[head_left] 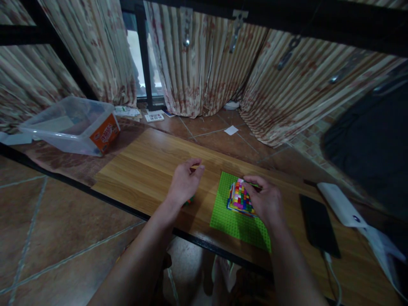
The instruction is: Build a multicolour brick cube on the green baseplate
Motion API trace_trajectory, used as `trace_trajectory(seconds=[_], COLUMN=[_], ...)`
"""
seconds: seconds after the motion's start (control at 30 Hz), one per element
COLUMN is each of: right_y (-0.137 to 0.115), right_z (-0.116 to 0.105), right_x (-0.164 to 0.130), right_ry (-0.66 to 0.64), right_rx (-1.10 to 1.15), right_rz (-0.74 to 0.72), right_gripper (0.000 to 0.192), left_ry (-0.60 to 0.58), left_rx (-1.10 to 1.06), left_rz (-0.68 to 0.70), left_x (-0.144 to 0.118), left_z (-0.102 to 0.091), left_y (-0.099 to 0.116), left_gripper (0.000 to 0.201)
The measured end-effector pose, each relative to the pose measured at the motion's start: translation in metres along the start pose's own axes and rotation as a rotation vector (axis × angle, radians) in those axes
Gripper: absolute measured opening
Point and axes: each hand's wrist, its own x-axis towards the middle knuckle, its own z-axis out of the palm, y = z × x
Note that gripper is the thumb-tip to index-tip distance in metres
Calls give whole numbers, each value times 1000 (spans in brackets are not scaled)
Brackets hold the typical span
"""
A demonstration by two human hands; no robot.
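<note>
A bright green studded baseplate (219,208) lies on the wooden table, bearing a low stepped block of multicoloured toy bricks (241,199). My right hand (266,199) reaches over the block from the right. Its thumb and index finger close at the block's far edge, around a pale pink toy brick (240,181). Whether that brick is seated cannot be made out. Left of the baseplate, my left hand (186,180) hovers above the table, fingers curved and a gap between thumb and index finger, nothing visible in it. A few small green and red bricks (188,201) are partly hidden beneath its wrist.
The narrow wooden table (149,157) has a dark front edge. A clear plastic bin (72,142) with an orange label stands at the left end. To the right lie a black phone (318,225) on a white cable and a white device (339,204). Striped curtains hang behind.
</note>
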Motion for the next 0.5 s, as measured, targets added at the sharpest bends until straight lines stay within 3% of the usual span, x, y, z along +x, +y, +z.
trace_trajectory(seconds=[0.33,0.5], right_y=[0,-1], right_z=[-5,-10], right_x=[2,5], right_ry=[-57,-20], right_rx=[140,107], right_rz=[41,34], right_gripper=[36,35], left_ry=[-7,-10], left_rx=[28,26], left_rz=[21,24], left_x=[1,0], left_z=[0,-1], left_y=[-4,-4], left_gripper=[34,35])
